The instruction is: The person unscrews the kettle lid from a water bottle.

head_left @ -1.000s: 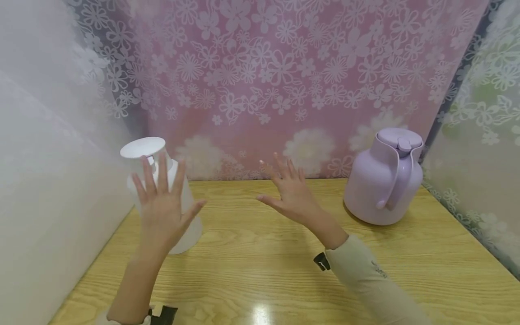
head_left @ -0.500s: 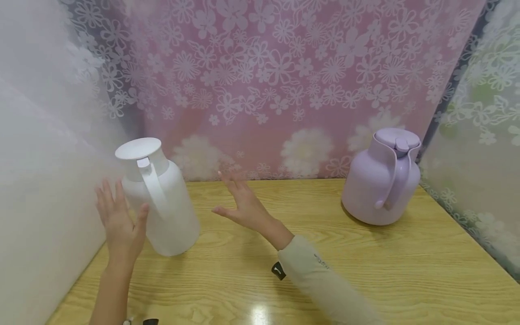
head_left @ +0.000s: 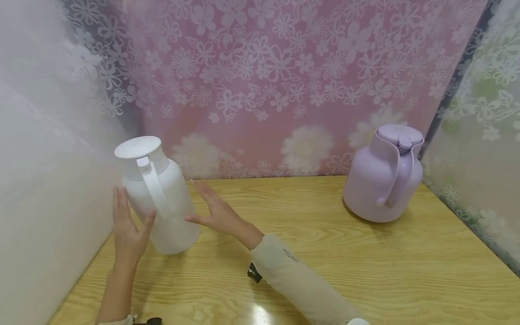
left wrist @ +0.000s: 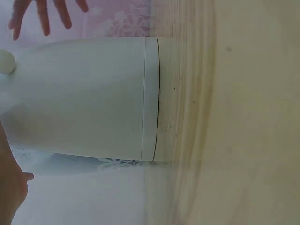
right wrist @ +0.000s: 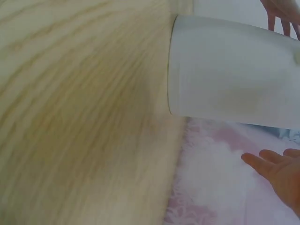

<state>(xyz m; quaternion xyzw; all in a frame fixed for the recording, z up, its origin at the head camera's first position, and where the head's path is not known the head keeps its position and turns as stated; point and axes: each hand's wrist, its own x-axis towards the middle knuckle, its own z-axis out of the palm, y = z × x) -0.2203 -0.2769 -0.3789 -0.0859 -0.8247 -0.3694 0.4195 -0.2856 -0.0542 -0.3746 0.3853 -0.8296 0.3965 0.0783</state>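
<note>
A white thermos jug (head_left: 172,216) with a flared top and a handle facing me stands upright on the left of the table. My left hand (head_left: 129,234) is at its left side, fingers straight and pointing up, fingertips right at the jug's wall. On the other side, my right hand (head_left: 223,216) has its fingers stretched out and thumb spread, close to the jug's right wall. In the right wrist view a gap shows between the right hand (right wrist: 281,176) and the jug (right wrist: 229,70). Neither hand grips anything.
A lilac thermos jug (head_left: 379,180) stands at the back right of the wooden table (head_left: 308,234). A pale wall (head_left: 53,180) rises close beside the left hand. Behind the table hangs a pink flowered curtain (head_left: 252,90).
Both hands start out raised and spread apart. The left hand moves left and down to the white jug's left side; the right hand travels left toward its right side. Both jugs stay in place.
</note>
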